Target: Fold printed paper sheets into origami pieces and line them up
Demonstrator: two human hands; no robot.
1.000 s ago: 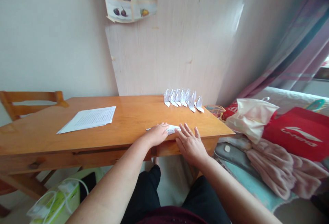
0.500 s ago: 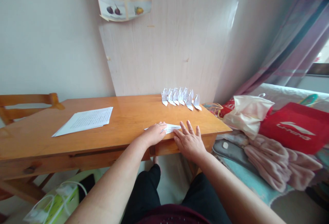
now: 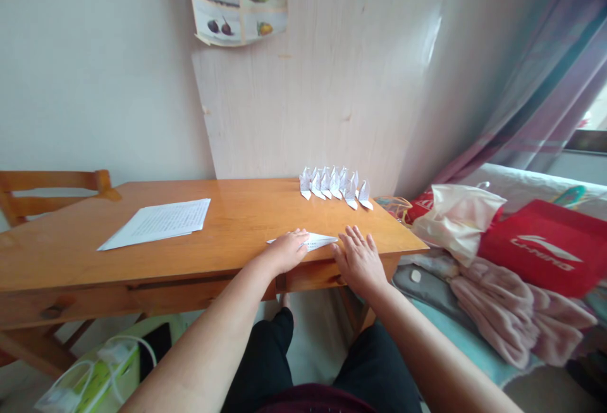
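Observation:
A narrow, pointed piece of folded paper (image 3: pixel 320 241) with printed text lies near the front edge of the wooden table. My left hand (image 3: pixel 288 250) rests flat across its left half, pressing it down and covering that part. At the paper's right tip is my right hand (image 3: pixel 361 261), palm down with fingers stretched out, its thumb at or close to the tip. Several standing folded-paper figures (image 3: pixel 335 182) are grouped at the back right of the table.
A stack of printed sheets (image 3: pixel 165 218) lies on the left of the table (image 3: pixel 246 210). To the right, a red bag (image 3: pixel 545 242), a white bag (image 3: pixel 462 214) and a pinkish cloth (image 3: pixel 502 305) are piled up. A wooden chair (image 3: pixel 52 180) stands at the left.
My right hand has slid rightward along the folded paper to its tip, uncovering more of it. My left hand stays on the paper. The view has tilted slightly.

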